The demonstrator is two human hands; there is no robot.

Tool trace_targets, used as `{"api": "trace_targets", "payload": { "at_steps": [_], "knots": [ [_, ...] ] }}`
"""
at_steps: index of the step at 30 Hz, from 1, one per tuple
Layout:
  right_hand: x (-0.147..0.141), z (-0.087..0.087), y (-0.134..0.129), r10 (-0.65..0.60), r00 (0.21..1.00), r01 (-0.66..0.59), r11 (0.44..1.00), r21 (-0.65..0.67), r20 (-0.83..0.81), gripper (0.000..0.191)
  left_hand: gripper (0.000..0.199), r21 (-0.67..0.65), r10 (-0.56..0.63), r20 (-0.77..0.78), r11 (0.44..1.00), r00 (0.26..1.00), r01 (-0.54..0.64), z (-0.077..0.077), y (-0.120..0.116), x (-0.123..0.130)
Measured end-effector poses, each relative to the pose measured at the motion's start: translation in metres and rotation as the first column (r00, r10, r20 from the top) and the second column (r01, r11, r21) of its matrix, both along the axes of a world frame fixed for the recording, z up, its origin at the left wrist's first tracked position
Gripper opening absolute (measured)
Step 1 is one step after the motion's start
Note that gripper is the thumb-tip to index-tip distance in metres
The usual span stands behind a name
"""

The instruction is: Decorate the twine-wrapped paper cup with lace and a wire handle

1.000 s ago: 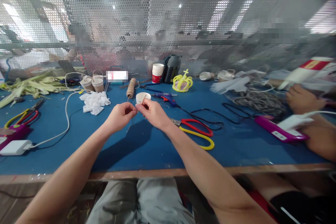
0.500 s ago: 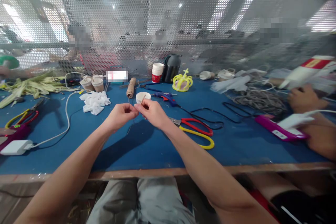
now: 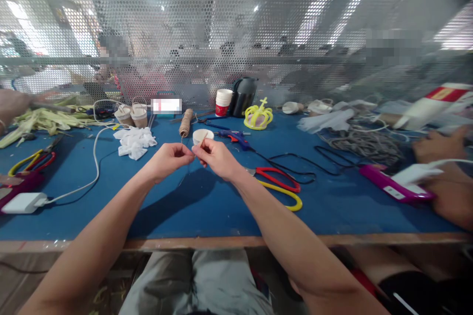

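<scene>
My left hand (image 3: 172, 161) is closed in a pinch on twine, which runs toward the brown twine spool (image 3: 185, 123) behind it; a thin end hangs below the fingers. Its fingertips meet those of my right hand (image 3: 216, 158), also pinched. A thin tan strip (image 3: 203, 140) rises from the right thumb and finger, in front of a small white cup (image 3: 199, 134). My right fingers hide the cup's lower part, so I cannot tell whether they touch it. Scissors with red and yellow handles (image 3: 278, 179) lie under my right forearm.
A blue glue gun (image 3: 238, 140) with a black cord lies right of the cup. Behind stand stacked paper cups (image 3: 223, 103), a dark jug (image 3: 244, 97) and a yellow crown (image 3: 257, 117). White crumpled cloth (image 3: 136, 141) lies left. Another person's hand (image 3: 439, 150) is beside a purple power strip (image 3: 395, 184).
My hands stay together in almost the same place, the tan strip now leaning more to the right. Another person's hand has come in at the far left above the pale green husks.
</scene>
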State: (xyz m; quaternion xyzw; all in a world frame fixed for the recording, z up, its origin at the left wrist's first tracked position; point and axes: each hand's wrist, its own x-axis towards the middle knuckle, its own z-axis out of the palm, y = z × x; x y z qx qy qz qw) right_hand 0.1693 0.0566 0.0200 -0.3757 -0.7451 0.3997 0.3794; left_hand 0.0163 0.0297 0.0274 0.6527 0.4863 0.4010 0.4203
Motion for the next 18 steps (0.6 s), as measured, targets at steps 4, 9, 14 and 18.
{"api": "trace_targets", "payload": {
  "at_steps": [4, 9, 14, 18],
  "knots": [
    [0.0003, 0.0004, -0.0008, -0.029, 0.998, 0.027, 0.998, 0.048, 0.047, 0.026, 0.017, 0.050, 0.019, -0.021, 0.999, 1.000, -0.018, -0.0019, 0.0010, 0.0014],
    [-0.0005, 0.0009, -0.0026, -0.074, 0.993, 0.064, 0.991, 0.115, 0.089, 0.028, 0.017, 0.058, 0.036, -0.016, 0.998, 0.999, -0.035, -0.0060, 0.0021, 0.0038],
    [-0.0008, 0.0011, -0.0032, 0.001, 0.999, -0.001, 1.000, 0.006, -0.034, 0.028, 0.020, -0.064, 0.005, 0.092, 0.998, 0.996, 0.001, -0.0044, 0.0010, 0.0042],
    [-0.0007, 0.0018, -0.0019, 0.110, 0.980, -0.119, 0.992, -0.047, -0.167, 0.024, 0.024, -0.139, -0.039, 0.167, 0.988, 0.985, 0.062, -0.0017, 0.0010, 0.0028]
  ]
}}
